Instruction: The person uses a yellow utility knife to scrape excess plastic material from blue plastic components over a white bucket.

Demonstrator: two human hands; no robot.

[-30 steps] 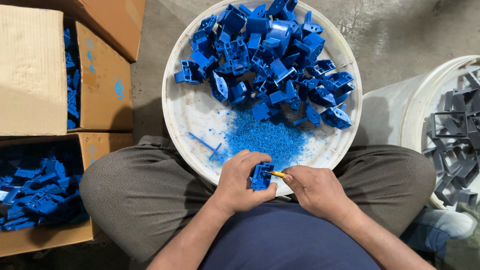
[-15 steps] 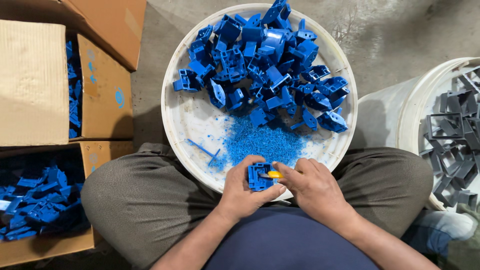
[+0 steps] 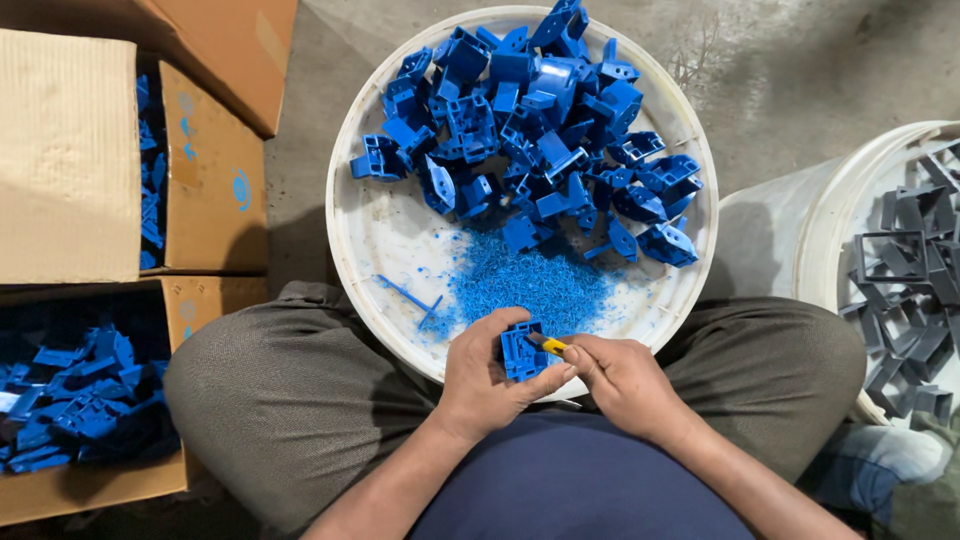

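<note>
My left hand [image 3: 487,372] grips a small blue plastic part [image 3: 521,350] over the near rim of a round white basin [image 3: 372,232]. My right hand [image 3: 618,379] holds a small yellow-handled knife [image 3: 551,346] with its tip against that part. The basin rests between my knees and holds a heap of blue plastic parts [image 3: 530,130] at its far side. A patch of blue shavings [image 3: 532,287] lies just beyond my hands.
A cardboard box [image 3: 90,395] with several blue parts sits at my left knee. Another open cardboard box [image 3: 120,160] stands behind it. A white bucket [image 3: 845,215] of grey plastic frames stands at the right. A thin blue sprue [image 3: 408,297] lies in the basin.
My hands stay together on the blue part, with the knife working at its edge. The view has shifted slightly; nothing else moved.
</note>
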